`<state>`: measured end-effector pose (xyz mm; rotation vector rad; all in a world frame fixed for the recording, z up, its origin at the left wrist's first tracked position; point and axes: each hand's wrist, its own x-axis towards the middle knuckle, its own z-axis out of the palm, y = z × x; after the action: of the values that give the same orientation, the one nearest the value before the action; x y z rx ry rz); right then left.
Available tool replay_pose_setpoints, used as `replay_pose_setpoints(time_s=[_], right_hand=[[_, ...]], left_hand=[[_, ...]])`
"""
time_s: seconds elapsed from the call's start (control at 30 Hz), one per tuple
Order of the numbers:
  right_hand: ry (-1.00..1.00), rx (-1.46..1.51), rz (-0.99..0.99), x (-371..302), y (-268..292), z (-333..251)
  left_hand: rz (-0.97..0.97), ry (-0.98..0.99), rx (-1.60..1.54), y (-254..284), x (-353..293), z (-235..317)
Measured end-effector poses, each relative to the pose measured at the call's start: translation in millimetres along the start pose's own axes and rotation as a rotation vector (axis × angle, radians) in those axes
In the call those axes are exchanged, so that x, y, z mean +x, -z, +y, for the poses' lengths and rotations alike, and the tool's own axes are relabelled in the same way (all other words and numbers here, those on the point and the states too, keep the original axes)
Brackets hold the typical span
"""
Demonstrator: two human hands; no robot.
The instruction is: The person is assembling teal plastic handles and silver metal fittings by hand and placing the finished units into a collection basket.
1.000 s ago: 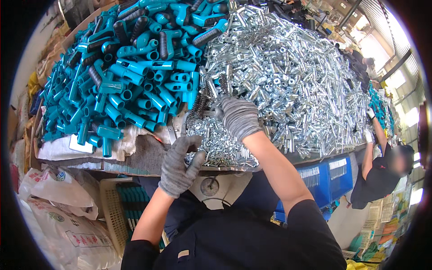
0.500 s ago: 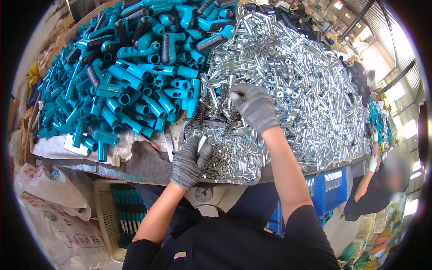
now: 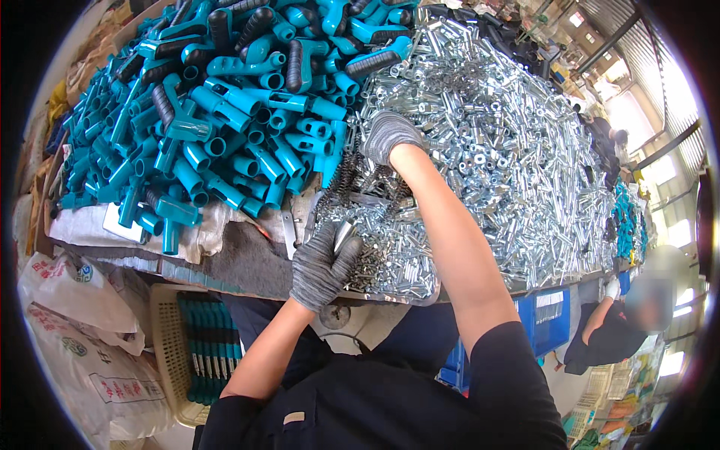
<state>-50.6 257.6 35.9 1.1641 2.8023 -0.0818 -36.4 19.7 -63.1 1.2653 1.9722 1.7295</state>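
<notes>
My left hand (image 3: 324, 266), in a grey knitted glove, is closed around a short shiny metal sleeve (image 3: 345, 234) that pokes up between thumb and fingers. It rests over the near tray (image 3: 428, 299) of small screws and pins. Farther off, my right hand (image 3: 391, 136), gloved the same way, reaches to where the silver metal parts (image 3: 487, 142) meet the teal tool housings (image 3: 225, 105). Its fingers point down and away, and their tips are hidden behind the hand. Dark coil springs (image 3: 345, 176) lie just below that hand.
A flat metal strip (image 3: 289, 234) lies left of my left hand. Below the table edge stand a cream basket (image 3: 166, 352) of teal tools, white sacks (image 3: 97, 360) and a blue crate (image 3: 551, 315). At the right, another person (image 3: 611, 330) works at the table.
My right hand has moved away from me and slightly left, from above the springs toward the teal housings. My left hand still holds the sleeve. The whole view has shifted a little.
</notes>
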Motion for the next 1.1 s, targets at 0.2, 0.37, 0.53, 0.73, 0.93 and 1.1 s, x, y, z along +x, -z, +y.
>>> replay_pose_setpoints(time_s=[0.2, 0.37, 0.53, 0.73, 0.93, 1.1], right_hand=[[0.05, 0.0, 0.111, -9, 25, 17], [0.243, 0.584, 0.214, -95, 63, 5], [0.321, 1.099, 0.031, -156, 27, 24], [0.602, 1.12, 0.211, -205, 4, 34], [0.161, 1.474, -0.248, -263, -39, 28], [0.198, 1.772, 0.101, -294, -98, 41]], left_hand=[[0.0, -0.078, 0.042, 2, 2, 10], [0.077, 0.021, -0.212, -2, 5, 8], [-0.243, 0.19, -0.369, 11, 3, 37], [-0.627, 0.262, -0.331, 31, 7, 81], [-0.877, 0.526, -0.966, 14, -9, 94], [-0.483, -0.098, -0.398, -6, -12, 119]])
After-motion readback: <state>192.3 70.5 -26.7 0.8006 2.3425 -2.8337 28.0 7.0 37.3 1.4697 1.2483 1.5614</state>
